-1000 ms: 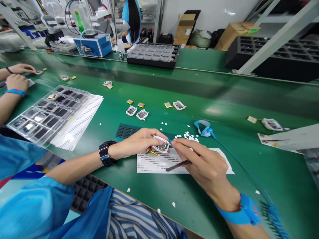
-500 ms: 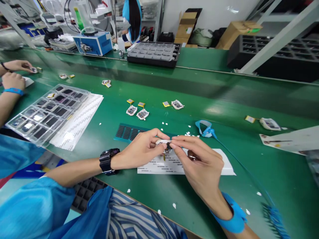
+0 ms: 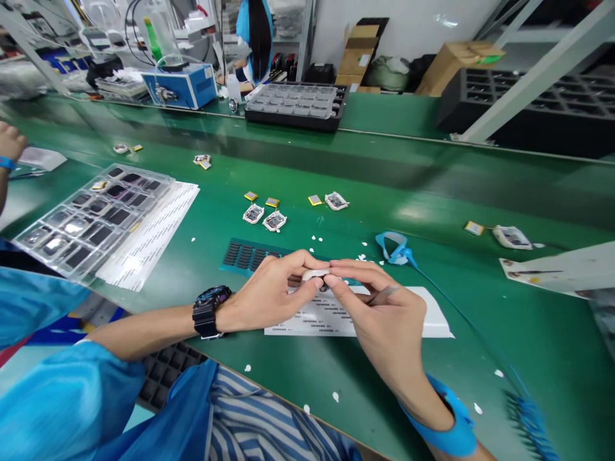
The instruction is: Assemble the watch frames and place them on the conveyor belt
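My left hand (image 3: 271, 291) pinches the left side of a small white watch casing (image 3: 314, 274) between thumb and fingers. My right hand (image 3: 384, 314) grips the same casing from the right, thumb below and fingers on top. Dark parts show under its edge, mostly covered by my fingertips. A grey metal tool (image 3: 384, 295), perhaps tweezers, is tucked in my right palm. Below the hands lies a printed white sheet (image 3: 307, 323). Just behind is a teal sheet of black adhesive strips (image 3: 240, 256).
Two casings with circuit boards (image 3: 275, 221) and yellow batteries (image 3: 272, 202) lie ahead. Another casing (image 3: 336, 201) is farther back, one more (image 3: 512, 237) at right. A clear tray (image 3: 86, 218) is left, near a co-worker's hand (image 3: 10, 141). A blue strap with cord (image 3: 396, 248) lies right.
The casing in my hands has tilted, hiding its inner parts more. Casings and batteries on the far strip have shifted left. The co-worker's hands have drawn back left, one leaving view.
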{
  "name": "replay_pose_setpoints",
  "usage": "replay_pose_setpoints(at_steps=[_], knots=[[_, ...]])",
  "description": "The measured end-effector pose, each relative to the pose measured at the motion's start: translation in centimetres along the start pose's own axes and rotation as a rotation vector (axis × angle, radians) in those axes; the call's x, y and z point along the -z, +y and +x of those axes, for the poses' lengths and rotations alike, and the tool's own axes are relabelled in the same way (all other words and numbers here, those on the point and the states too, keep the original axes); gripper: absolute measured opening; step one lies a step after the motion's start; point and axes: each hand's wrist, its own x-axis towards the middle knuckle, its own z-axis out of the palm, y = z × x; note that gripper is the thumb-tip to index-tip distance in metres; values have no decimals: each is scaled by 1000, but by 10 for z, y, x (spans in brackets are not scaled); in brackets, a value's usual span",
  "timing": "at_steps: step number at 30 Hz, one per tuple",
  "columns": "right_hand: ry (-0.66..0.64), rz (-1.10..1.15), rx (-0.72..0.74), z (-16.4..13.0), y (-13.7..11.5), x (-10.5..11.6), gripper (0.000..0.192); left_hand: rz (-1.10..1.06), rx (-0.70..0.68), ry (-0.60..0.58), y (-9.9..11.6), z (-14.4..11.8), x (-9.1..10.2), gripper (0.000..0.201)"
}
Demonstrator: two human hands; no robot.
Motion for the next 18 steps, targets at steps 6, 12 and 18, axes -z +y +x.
replay_pose_setpoints(at_steps=[6, 12, 18], knots=[[-118, 147, -173, 8, 9, 5, 11, -267, 86, 3, -7, 3, -7, 25], [-144, 140, -158, 6, 5, 8, 5, -269, 92, 80, -10, 2, -11, 24], [-105, 68, -93, 1, 0, 2, 4, -131, 66, 151, -15, 1, -13, 19]])
